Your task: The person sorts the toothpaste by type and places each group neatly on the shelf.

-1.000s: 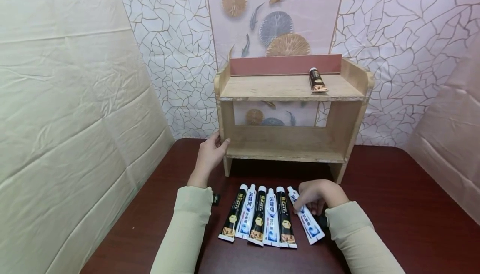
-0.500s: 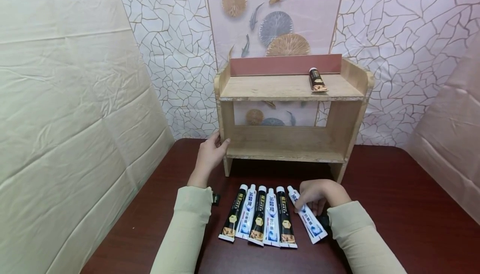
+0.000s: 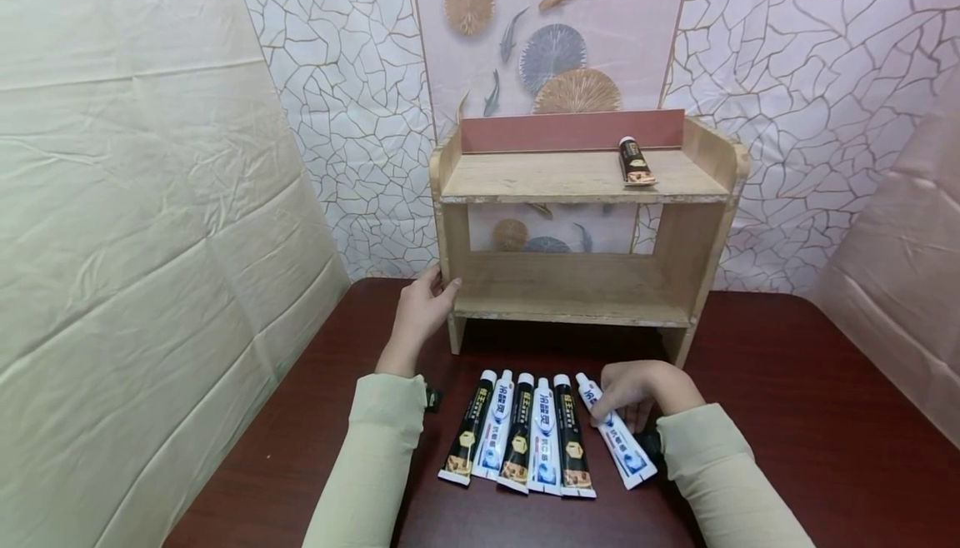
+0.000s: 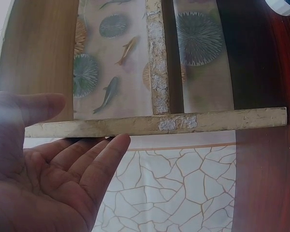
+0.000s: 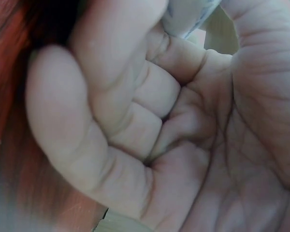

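My right hand [image 3: 647,388] pinches a white and blue toothpaste tube [image 3: 627,453] at the right end of a row on the table. In the right wrist view, its other fingers [image 5: 121,92] are curled and a sliver of the tube [image 5: 186,17] shows at the top. With thumb and fingers on either side, my left hand [image 3: 422,311] holds the left side panel [image 4: 232,120] of a small wooden shelf [image 3: 570,280]. Left of the held tube lie several more tubes side by side, black toothpaste tubes [image 3: 574,448] alternating with white toothpaste tubes [image 3: 544,448].
One black toothpaste tube [image 3: 636,163] lies on the shelf's upper board, toward the right. The shelf stands at the back of a dark red table [image 3: 300,415]. Patterned cloth [image 3: 352,115] hangs behind it, and a pale cloth [image 3: 165,240] hangs at the left.
The lower end of the held white tube has swung slightly to the right along with my right hand. My left hand stays at the shelf's side panel.
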`<state>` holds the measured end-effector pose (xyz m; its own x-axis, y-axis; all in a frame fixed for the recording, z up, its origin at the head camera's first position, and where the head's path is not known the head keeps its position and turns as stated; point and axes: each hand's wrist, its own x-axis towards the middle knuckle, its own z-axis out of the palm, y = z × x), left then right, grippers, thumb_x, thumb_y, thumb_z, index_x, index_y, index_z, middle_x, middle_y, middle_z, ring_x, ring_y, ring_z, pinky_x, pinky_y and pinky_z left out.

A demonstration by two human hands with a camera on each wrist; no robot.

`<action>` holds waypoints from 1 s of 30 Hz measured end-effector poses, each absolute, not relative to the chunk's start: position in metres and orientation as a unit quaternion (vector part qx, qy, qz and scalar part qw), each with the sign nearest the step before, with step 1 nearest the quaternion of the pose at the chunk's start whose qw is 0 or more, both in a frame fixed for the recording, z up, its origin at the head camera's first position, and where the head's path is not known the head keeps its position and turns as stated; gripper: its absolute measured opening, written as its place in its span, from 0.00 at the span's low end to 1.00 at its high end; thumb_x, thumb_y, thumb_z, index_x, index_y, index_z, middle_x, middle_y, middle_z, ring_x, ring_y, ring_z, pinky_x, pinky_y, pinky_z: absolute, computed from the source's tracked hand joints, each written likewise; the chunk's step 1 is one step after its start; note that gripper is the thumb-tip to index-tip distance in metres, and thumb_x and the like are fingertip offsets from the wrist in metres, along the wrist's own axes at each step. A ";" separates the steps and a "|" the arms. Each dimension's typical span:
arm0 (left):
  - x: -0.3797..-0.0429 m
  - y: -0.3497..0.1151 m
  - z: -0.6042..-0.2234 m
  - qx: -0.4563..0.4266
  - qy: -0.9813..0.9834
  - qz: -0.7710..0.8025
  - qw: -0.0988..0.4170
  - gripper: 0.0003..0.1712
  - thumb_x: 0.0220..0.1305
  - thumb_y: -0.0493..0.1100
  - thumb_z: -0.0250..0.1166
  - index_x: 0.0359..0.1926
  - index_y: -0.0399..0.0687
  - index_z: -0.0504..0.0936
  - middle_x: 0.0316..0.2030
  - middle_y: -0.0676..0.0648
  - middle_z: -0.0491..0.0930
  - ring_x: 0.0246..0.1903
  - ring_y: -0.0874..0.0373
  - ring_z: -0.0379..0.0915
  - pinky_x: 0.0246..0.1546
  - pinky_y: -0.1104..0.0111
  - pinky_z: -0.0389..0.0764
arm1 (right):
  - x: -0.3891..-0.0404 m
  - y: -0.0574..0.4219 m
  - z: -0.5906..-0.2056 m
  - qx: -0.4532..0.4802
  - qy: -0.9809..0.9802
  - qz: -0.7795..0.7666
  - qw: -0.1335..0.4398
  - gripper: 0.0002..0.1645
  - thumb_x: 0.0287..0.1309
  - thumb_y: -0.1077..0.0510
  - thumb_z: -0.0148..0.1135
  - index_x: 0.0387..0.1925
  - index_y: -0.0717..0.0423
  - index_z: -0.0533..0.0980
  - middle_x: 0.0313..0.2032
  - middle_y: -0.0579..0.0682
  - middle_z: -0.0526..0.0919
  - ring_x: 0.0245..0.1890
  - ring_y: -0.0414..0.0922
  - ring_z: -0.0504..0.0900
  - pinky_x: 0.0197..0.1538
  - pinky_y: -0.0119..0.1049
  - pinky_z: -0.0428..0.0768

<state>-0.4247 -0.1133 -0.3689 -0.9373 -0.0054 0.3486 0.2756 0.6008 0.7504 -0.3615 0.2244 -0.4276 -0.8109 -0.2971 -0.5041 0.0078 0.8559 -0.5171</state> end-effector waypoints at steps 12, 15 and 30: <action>-0.425 -0.113 -0.370 -0.076 -0.876 -0.449 0.158 0.35 0.71 0.58 0.61 0.72 0.48 0.70 0.64 0.42 0.76 0.62 0.48 0.74 0.62 0.55 0.73 | -0.362 0.225 -0.428 -0.074 0.917 -0.258 0.295 0.13 0.50 0.52 0.74 0.27 0.58 0.81 0.25 0.54 0.86 0.19 0.42 0.79 0.26 0.37 0.83; -0.425 -0.113 -0.370 -0.076 -0.877 -0.447 0.159 0.35 0.71 0.58 0.61 0.72 0.48 0.70 0.64 0.42 0.76 0.61 0.48 0.75 0.62 0.55 0.73 | -0.362 0.225 -0.428 -0.073 0.916 -0.260 0.297 0.13 0.50 0.53 0.74 0.27 0.58 0.81 0.25 0.54 0.86 0.20 0.42 0.80 0.26 0.36 0.83; -0.423 -0.112 -0.368 -0.073 -0.878 -0.449 0.152 0.36 0.71 0.58 0.60 0.73 0.47 0.69 0.64 0.42 0.76 0.62 0.48 0.74 0.62 0.55 0.74 | -0.362 0.226 -0.429 -0.073 0.915 -0.259 0.302 0.13 0.50 0.51 0.73 0.26 0.57 0.82 0.24 0.52 0.85 0.20 0.43 0.80 0.27 0.38 0.83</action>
<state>-0.4228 -0.1120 -0.3681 -0.9430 -0.0090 0.3327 0.2644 0.5869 0.7653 -0.3624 0.2256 -0.4285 -0.8072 -0.2906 -0.5138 0.0222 0.8549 -0.5184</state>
